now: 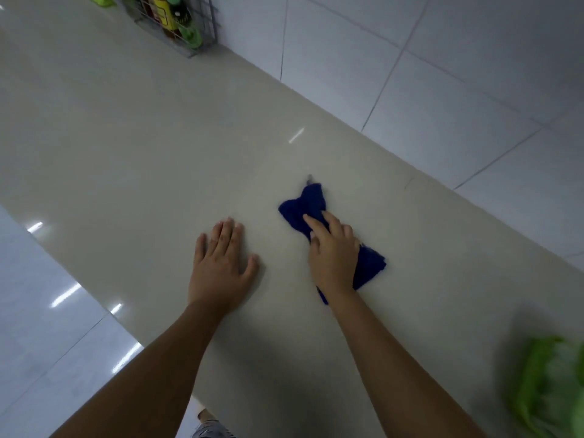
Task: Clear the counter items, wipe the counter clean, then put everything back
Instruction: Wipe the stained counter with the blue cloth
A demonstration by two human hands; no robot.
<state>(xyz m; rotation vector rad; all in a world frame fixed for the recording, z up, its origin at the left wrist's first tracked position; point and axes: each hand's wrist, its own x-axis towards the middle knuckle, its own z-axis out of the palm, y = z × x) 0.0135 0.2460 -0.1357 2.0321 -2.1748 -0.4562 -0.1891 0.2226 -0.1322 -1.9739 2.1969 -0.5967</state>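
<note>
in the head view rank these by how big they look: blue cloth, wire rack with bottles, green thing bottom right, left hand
1. green thing, though blurred, cut off by the frame and close to the camera
2. wire rack, also cut off, and far away
3. blue cloth and left hand: look alike; the right hand covers part of the cloth

**One head camera, looking down and forward**

I have a single view — the head-worn wide-angle camera, tilted so the tabletop [158, 147] runs diagonally across the frame. It looks steeply down from close above; both forearms enter from the bottom edge. The tiled wall [442, 74] fills the upper right, the floor [38, 311] the lower left. A wire rack [177, 26] sits far off at the top — edges blur.
</note>
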